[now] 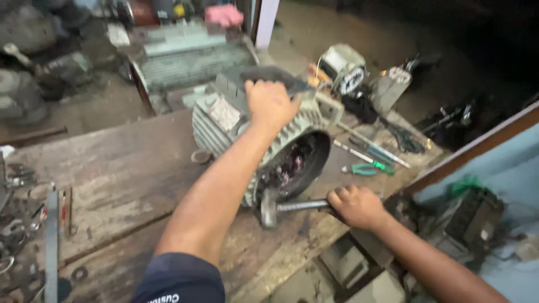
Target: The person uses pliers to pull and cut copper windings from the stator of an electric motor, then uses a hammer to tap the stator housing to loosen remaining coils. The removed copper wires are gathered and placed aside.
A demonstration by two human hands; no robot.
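A grey finned electric motor housing [224, 120] lies on its side on a worn wooden workbench [118, 174], its open end [297, 163] showing windings inside. My left hand [270, 102] presses on top of the housing, fingers curled over a dark plate there. My right hand [355, 205] grips the handle of a steel hammer [281, 207], whose head sits at the lower rim of the motor's open end.
Green-handled pliers [370, 168], screwdrivers [370, 147] and a small meter [345, 70] lie at the bench's far right. A second larger finned motor [191, 59] stands behind. A hacksaw blade and small tools [51, 235] lie at left. The bench edge drops off at lower right.
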